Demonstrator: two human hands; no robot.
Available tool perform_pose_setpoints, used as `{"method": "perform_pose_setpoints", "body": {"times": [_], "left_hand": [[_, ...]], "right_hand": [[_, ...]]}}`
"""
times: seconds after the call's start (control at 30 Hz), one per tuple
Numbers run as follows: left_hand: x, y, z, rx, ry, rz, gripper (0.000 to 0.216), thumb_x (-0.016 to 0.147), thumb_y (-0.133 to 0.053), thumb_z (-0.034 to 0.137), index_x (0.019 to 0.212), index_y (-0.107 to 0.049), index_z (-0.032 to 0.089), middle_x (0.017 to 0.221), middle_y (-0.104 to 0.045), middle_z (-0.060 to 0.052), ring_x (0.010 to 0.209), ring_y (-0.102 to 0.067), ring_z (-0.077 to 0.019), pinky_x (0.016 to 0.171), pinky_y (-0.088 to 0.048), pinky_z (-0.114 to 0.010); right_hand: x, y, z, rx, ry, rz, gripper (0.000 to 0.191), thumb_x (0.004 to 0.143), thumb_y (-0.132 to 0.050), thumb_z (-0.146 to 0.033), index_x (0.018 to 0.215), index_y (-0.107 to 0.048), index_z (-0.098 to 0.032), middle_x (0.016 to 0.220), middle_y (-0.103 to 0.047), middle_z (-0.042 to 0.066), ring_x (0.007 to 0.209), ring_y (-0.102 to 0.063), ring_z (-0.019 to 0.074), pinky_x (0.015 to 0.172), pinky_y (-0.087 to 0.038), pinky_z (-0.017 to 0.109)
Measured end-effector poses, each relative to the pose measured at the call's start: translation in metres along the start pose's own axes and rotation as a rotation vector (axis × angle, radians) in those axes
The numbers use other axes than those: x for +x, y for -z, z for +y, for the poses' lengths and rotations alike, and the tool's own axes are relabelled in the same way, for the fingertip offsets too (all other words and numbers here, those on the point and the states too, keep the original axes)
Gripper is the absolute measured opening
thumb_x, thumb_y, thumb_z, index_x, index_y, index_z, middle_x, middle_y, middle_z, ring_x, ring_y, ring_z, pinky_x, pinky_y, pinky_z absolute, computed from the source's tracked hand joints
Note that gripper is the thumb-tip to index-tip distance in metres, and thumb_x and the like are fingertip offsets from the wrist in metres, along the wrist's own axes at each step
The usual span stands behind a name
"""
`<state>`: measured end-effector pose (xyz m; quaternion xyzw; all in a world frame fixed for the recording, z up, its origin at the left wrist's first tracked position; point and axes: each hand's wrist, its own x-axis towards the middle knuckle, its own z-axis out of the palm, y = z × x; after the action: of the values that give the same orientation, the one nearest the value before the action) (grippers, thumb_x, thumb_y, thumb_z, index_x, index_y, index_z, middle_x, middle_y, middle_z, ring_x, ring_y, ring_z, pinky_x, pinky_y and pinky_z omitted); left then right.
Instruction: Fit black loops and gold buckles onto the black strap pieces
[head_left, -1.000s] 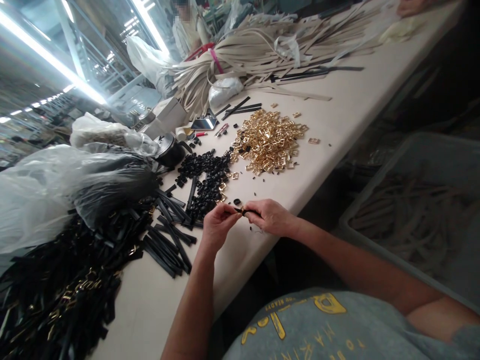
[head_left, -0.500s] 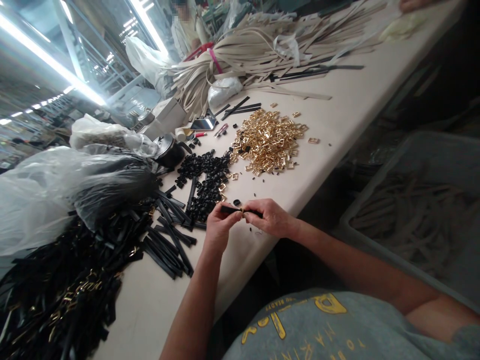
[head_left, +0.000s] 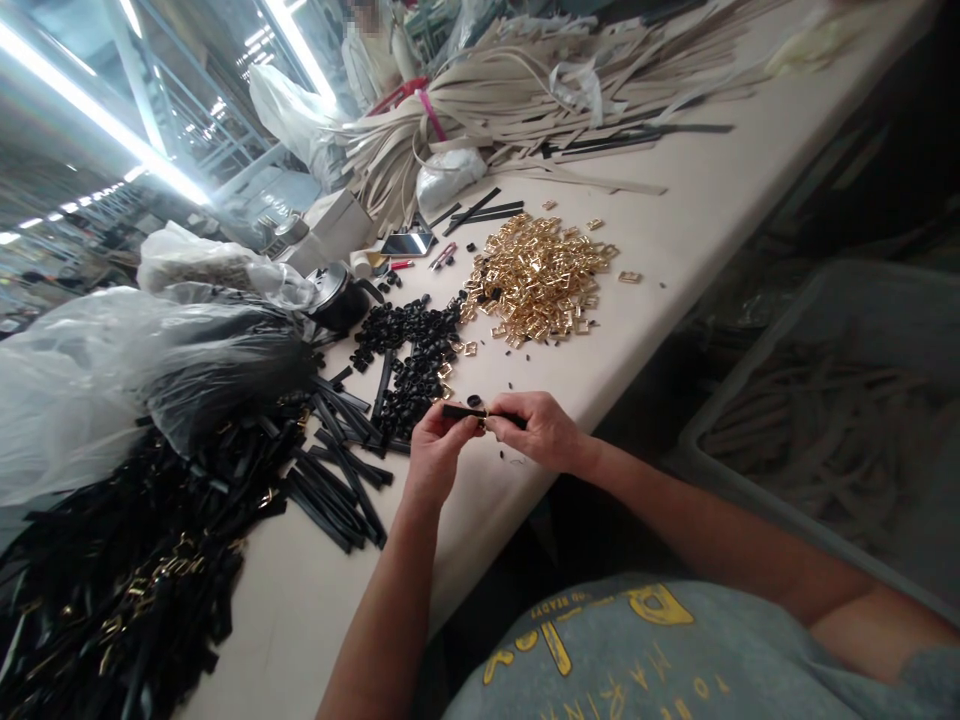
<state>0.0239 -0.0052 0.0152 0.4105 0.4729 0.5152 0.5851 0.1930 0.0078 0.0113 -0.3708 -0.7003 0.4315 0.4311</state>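
Observation:
My left hand [head_left: 436, 449] and my right hand [head_left: 541, 431] meet over the near edge of the beige table [head_left: 675, 230]. Both pinch a short black strap [head_left: 461, 411] with a small gold buckle at its middle, held level between the fingertips. Just beyond the hands lies a heap of small black loops [head_left: 412, 350]. Farther back sits a pile of gold buckles [head_left: 538, 280]. Loose black straps [head_left: 341, 470] lie to the left of my left hand.
A large heap of black straps with gold buckles [head_left: 127, 590] fills the near left, under clear plastic bags [head_left: 112, 370]. Beige straps [head_left: 525, 100] are bundled at the far end, where another person sits. A phone [head_left: 406, 244] and a black cup [head_left: 337, 300] lie mid-table. A grey bin [head_left: 840, 420] stands right.
More of the black strap now sticks out to the left of the buckle, between my left fingers. Both hands have shifted slightly away from me.

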Motion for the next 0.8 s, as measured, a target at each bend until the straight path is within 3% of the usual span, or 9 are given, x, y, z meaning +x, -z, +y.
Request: {"method": "perform_pose_setpoints", "body": {"times": [0.27, 0.43, 0.57, 0.7, 0.8], "left_hand": [[-0.0014, 0.0009, 0.0021, -0.064, 0.050, -0.125, 0.028, 0.061, -0.083, 0.029, 0.069, -0.058, 0.017, 0.074, -0.059, 0.000, 0.067, -0.054, -0.0099, 0.066, -0.047, -0.024], [-0.0036, -0.0017, 0.0062, -0.092, 0.061, -0.147, 0.029, 0.059, -0.084, 0.023, 0.070, -0.057, 0.018, 0.074, -0.058, 0.002, 0.068, -0.053, -0.0085, 0.065, -0.044, -0.021], [-0.0033, -0.0042, 0.0056, 0.011, -0.001, -0.085, 0.029, 0.060, -0.083, 0.027, 0.070, -0.057, 0.018, 0.072, -0.058, 0.002, 0.066, -0.053, -0.0090, 0.063, -0.044, -0.022], [-0.0044, -0.0078, 0.0008, 0.136, -0.175, 0.059, 0.026, 0.063, -0.084, 0.029, 0.073, -0.062, 0.019, 0.071, -0.061, 0.003, 0.066, -0.055, -0.0091, 0.065, -0.045, -0.022], [-0.0057, -0.0079, -0.0029, 0.175, -0.274, 0.075, 0.020, 0.070, -0.080, 0.033, 0.079, -0.067, 0.019, 0.072, -0.063, 0.001, 0.068, -0.057, -0.0102, 0.068, -0.047, -0.023]], "right_hand": [[-0.0017, 0.0094, 0.0015, 0.263, -0.075, -0.223, 0.021, 0.086, -0.056, -0.032, 0.076, -0.060, -0.014, 0.060, -0.054, -0.003, 0.049, -0.048, 0.0076, 0.048, -0.038, 0.019], [-0.0034, 0.0096, -0.0028, 0.260, -0.090, -0.264, 0.019, 0.086, -0.056, -0.031, 0.079, -0.060, -0.014, 0.058, -0.054, -0.003, 0.050, -0.049, 0.0083, 0.049, -0.039, 0.019], [-0.0033, 0.0078, -0.0060, 0.151, -0.042, -0.198, 0.018, 0.086, -0.054, -0.026, 0.072, -0.059, -0.015, 0.058, -0.053, -0.003, 0.052, -0.047, 0.0084, 0.051, -0.036, 0.020], [-0.0015, 0.0051, -0.0042, 0.020, -0.032, -0.064, 0.016, 0.083, -0.055, -0.024, 0.070, -0.060, -0.016, 0.058, -0.054, -0.003, 0.055, -0.046, 0.0090, 0.054, -0.035, 0.021], [0.0001, 0.0041, -0.0018, -0.011, -0.070, 0.012, 0.018, 0.084, -0.056, -0.025, 0.069, -0.061, -0.016, 0.055, -0.054, -0.003, 0.054, -0.045, 0.0094, 0.054, -0.033, 0.021]]}}
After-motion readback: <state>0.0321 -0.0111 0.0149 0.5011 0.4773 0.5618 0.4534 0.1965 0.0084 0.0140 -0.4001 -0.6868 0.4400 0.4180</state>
